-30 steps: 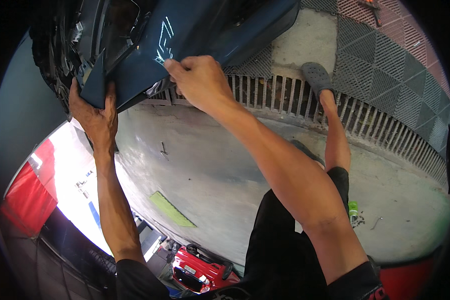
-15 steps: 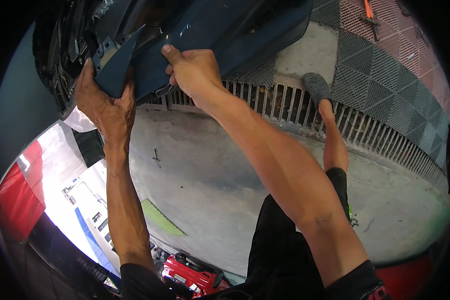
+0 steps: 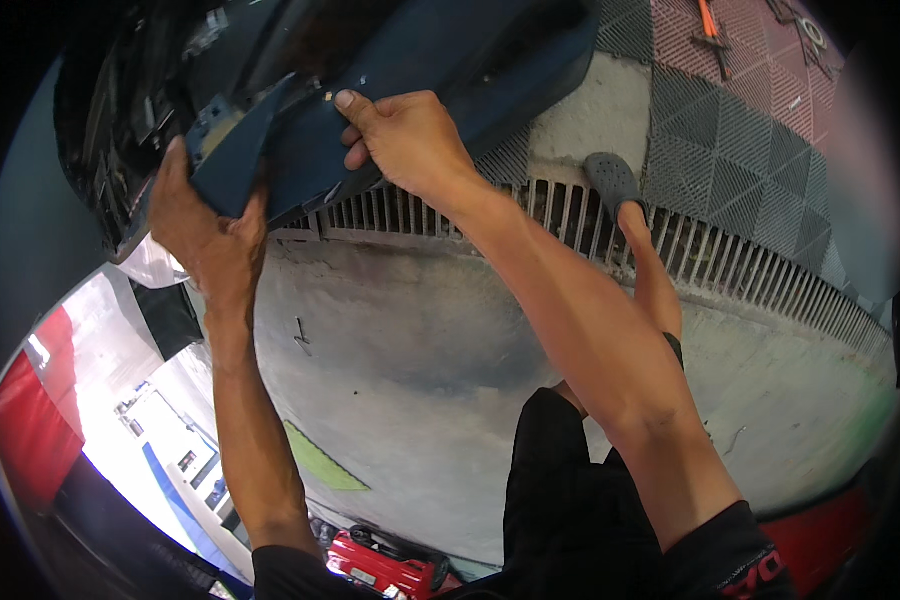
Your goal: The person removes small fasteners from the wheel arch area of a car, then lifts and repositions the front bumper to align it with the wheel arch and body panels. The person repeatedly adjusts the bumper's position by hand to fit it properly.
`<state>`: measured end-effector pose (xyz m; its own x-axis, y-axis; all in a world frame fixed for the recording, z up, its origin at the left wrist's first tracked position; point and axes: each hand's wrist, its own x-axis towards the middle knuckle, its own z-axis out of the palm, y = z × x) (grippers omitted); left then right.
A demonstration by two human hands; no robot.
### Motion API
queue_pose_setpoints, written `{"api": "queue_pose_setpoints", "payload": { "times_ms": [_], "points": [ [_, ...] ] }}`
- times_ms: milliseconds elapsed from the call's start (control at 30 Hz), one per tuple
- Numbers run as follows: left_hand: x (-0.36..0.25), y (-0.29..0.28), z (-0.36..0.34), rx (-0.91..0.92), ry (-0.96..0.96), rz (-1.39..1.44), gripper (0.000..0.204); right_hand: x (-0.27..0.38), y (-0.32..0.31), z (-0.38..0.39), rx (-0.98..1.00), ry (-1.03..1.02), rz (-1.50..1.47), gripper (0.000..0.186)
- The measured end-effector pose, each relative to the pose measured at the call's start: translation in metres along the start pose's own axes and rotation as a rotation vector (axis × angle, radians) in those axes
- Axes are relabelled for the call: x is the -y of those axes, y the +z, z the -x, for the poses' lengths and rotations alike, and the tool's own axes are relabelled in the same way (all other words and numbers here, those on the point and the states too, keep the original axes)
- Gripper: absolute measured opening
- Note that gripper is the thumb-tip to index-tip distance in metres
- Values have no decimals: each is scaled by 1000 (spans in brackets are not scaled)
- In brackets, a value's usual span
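A dark blue car bumper (image 3: 450,110) fills the upper part of the view. My left hand (image 3: 210,230) is gripping its lower left corner, thumb and fingers on either side of a pointed dark blue section (image 3: 232,165). Some fingertips are hidden behind the panel. To the right, my right hand (image 3: 405,135) is closed against the bumper's face, fingers curled and thumb stretched along the top. Its thumb tip lies just beside a small shiny spot (image 3: 328,97). Whatever those fingers may hold is too small or hidden to make out.
Below the bumper runs a metal drain grate (image 3: 560,215), with grey and red floor tiles (image 3: 720,130) beyond. An orange-handled tool (image 3: 710,40) lies on the tiles. My foot in a grey clog (image 3: 613,178) stands by the grate. A red car (image 3: 380,565) shows at the bottom.
The view has shifted slightly, so the bumper sits a little lower. My right thumb has moved up the panel to beside the shiny spot. My left hand keeps its grip.
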<state>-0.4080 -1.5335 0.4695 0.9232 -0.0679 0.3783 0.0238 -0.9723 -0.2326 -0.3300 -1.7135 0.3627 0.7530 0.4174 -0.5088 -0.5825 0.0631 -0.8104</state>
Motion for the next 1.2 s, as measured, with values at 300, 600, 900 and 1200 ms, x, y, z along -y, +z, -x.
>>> {"api": "queue_pose_setpoints", "payload": {
  "times_ms": [300, 600, 900, 1200],
  "points": [
    [-6, 0, -5, -16, 25, -12, 80, -7, -8, -7, -120, -37, 48, 50],
    [2, -2, 1, 14, 34, 30, 90, 20, -17, -4, -50, 36, 33, 50],
    [-5, -8, -2, -43, -42, 12, 89, 42, -32, -7, -8, 86, 120, 53],
    [-172, 61, 2, -158, -1800, 1410, 75, 40, -46, -17, -190, 44, 196, 51]
  ]
}}
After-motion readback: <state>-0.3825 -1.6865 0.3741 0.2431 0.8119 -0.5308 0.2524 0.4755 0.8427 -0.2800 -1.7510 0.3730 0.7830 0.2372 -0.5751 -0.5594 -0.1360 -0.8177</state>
